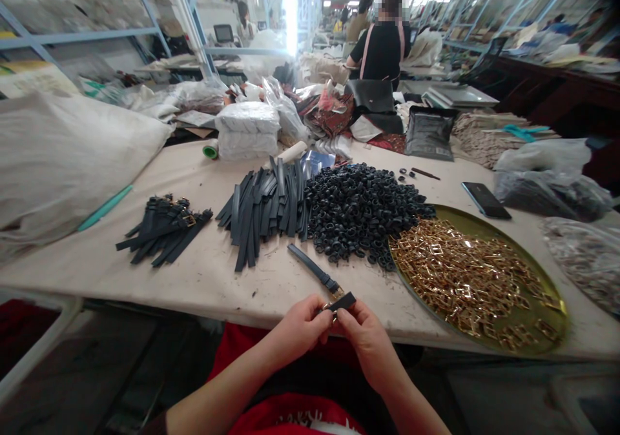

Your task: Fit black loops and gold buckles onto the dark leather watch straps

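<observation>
Both hands meet at the table's near edge. My left hand (pixel 301 326) and my right hand (pixel 364 337) pinch the folded end of a black strap (pixel 314 271) that carries a gold buckle (pixel 336 290); the strap's free end lies out across the table toward the far left. Just beyond it lie a pile of loose black straps (pixel 264 206), a heap of small black loops (pixel 361 209), and a round brass tray (pixel 555 290) full of gold buckles. A bundle of straps with buckles fitted (pixel 162 228) rests at the left.
A large cloth sack (pixel 62 157) fills the left side. A phone (pixel 485 200) and plastic bags (pixel 557 183) lie at the right. White wrapped packs (pixel 247 130) and cluttered goods stand at the back, where a person in black (pixel 382 48) works.
</observation>
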Demonstrator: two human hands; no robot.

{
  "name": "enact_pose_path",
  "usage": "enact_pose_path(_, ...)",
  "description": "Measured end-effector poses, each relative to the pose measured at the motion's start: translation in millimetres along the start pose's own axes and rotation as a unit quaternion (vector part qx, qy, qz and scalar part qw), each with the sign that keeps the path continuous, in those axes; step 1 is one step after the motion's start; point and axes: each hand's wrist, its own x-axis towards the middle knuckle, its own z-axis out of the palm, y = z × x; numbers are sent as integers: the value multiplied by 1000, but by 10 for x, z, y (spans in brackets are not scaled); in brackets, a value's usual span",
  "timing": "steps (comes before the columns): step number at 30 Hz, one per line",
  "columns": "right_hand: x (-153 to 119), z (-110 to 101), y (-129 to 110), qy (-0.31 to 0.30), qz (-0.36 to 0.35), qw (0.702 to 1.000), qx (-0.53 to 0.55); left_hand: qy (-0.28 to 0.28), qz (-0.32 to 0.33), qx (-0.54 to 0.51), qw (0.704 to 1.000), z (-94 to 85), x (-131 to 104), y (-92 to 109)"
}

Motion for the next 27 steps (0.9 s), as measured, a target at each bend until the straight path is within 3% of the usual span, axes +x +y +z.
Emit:
enact_pose_path(8, -17, -9, -8, -7, 33, 998, 48, 1, 16, 12, 1000, 15, -7, 3)
enact_pose_path(13, -16, -35, -55, 6, 126, 980, 153, 10, -11, -33, 999, 58, -8, 12)
enact_pose_path(16, -33, -48, -68, 9, 129, 979, 156, 7, -25, -47, 999, 77, -16, 30)
enact_pose_path(19, -56, -36, -44, -3, 80, 994, 79, 6, -10, -30, 999, 89, -20, 35)
enact_pose_path(22, -63, -39, -3, 27, 14, 998, -61, 33, 22, 34, 999, 98, -30, 35)
enact_pose_path(25, -45, -81, -1, 80, -86, 965, -234, 71, 37, 108, 991, 91, -62, 59)
enact_pose_path(27, -28, -117, -34, 78, -117, 946, -293, 63, 34, 116, 991, 66, -91, 94)
